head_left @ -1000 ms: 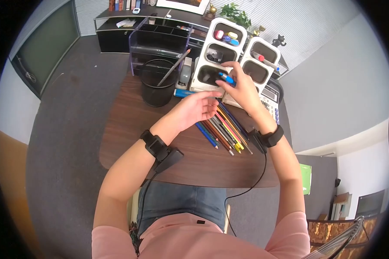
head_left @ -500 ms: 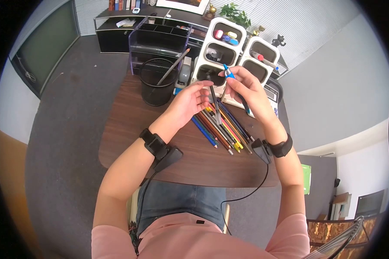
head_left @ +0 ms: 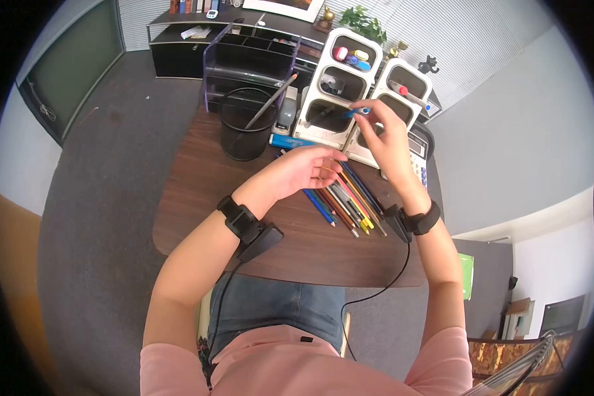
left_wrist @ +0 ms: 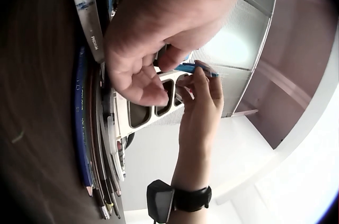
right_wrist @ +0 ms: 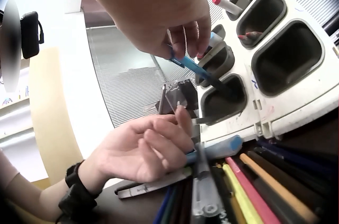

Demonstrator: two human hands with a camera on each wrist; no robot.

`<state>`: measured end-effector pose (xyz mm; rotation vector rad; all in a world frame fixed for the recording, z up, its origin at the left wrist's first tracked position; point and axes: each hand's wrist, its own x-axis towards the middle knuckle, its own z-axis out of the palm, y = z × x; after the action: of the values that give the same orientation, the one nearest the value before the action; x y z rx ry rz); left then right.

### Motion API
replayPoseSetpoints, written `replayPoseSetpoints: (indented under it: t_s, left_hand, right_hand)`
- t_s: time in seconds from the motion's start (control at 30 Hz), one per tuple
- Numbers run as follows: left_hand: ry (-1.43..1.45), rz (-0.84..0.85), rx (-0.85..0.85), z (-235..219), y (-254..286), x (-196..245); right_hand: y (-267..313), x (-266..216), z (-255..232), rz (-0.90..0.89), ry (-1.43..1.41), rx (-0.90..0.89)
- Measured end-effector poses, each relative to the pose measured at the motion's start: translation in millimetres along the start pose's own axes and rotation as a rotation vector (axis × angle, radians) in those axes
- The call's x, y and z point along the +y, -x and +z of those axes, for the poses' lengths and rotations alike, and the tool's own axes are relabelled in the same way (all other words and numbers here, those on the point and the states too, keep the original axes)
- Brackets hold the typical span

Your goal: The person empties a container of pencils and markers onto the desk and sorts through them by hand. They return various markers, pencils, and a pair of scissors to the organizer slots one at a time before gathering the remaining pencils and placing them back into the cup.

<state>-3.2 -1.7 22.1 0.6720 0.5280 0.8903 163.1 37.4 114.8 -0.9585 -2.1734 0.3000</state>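
Observation:
My right hand (head_left: pixel 388 135) pinches a blue pen (right_wrist: pixel 189 65) between thumb and fingers. The pen's dark end points down into the lowest compartment (right_wrist: pixel 209 110) of the white desk organizer's left column. Below and to the left, my left hand (head_left: pixel 303 173) hovers over the pencil pile with its fingers loosely bent and nothing visible in them. Under it, coloured pencils (head_left: pixel 363 198) lie side by side on the table, among them yellow, pink, blue and brown ones. A clear-bodied pen (right_wrist: pixel 205 195) lies on the pile in the right wrist view.
A black mesh pen cup (head_left: pixel 244 142) with one grey pencil (head_left: pixel 270 102) stands at the left. Beside it are a stapler (head_left: pixel 287 112) and a blue box (head_left: pixel 289 142). Markers (head_left: pixel 353 59) fill the organizer's top compartment. A calculator (head_left: pixel 418 162) sits at the right.
My right hand raised the blue pen upright away from the organizer, then brought it back over the lowest compartment. A black-and-clear pen seen beneath the left fingers half a second ago is gone from there.

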Motion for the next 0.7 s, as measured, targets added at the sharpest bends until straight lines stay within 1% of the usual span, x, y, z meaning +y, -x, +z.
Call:
replayPoseSetpoints:
  t_s: [0.03, 0.1, 0.13, 0.2, 0.23, 0.27, 0.3, 0.33, 0.37, 0.4, 0.47, 0.53, 0.6, 0.67, 0.7]
  left_hand:
    - [-0.053, -0.028, -0.030, 4, 2, 0]
    - [-0.117, -0.061, -0.058, 7, 3, -1]
    - [-0.116, -0.061, -0.058, 6, 3, -2]
    - [-0.025, 0.068, 0.069, 5, 2, -4]
    - [-0.024, 0.067, 0.069, 1, 1, -3]
    - [0.081, 0.165, 0.138, -4, -1, 0]
    - [0.185, 0.260, 0.208, -6, -2, 3]
    - [0.184, 0.255, 0.208, -7, -2, 3]
    - [0.226, 0.300, 0.235, -7, -1, 4]
    - [0.267, 0.346, 0.262, -7, -1, 5]
    - [0.277, 0.345, 0.242, -8, -2, 4]
    - [0.278, 0.323, 0.272, -5, -1, 4]
    - [0.288, 0.341, 0.280, -3, -1, 5]
    - [0.296, 0.355, 0.286, -1, -1, 5]
    - [0.345, 0.420, 0.272, 0, -1, 5]
  right_hand:
    - [1, 3, 1, 0.000, 0.000, 0.000]
    - [5, 8, 2, -0.131, 0.333, -0.089]
    - [9, 9, 3, -0.131, 0.333, -0.089]
    - [18, 9, 5, -0.102, 0.440, -0.175]
    - [21, 9, 4, -0.115, 0.479, -0.217]
    - [25, 8, 5, -0.113, 0.478, -0.219]
    - [29, 4, 5, -0.070, 0.476, -0.331]
    - [33, -2, 6, -0.025, 0.473, -0.443]
    - [37, -9, 4, 0.110, 0.411, -0.586]
    - [45, -7, 8, 0.112, 0.409, -0.584]
    - [59, 4, 17, 0.066, 0.439, -0.694]
    - [58, 2, 15, 0.065, 0.452, -0.712]
    - [54, 7, 9, 0.093, 0.479, -0.734]
    - [50, 9, -3, 0.120, 0.511, -0.706]
    - [47, 8, -11, 0.146, 0.544, -0.677]
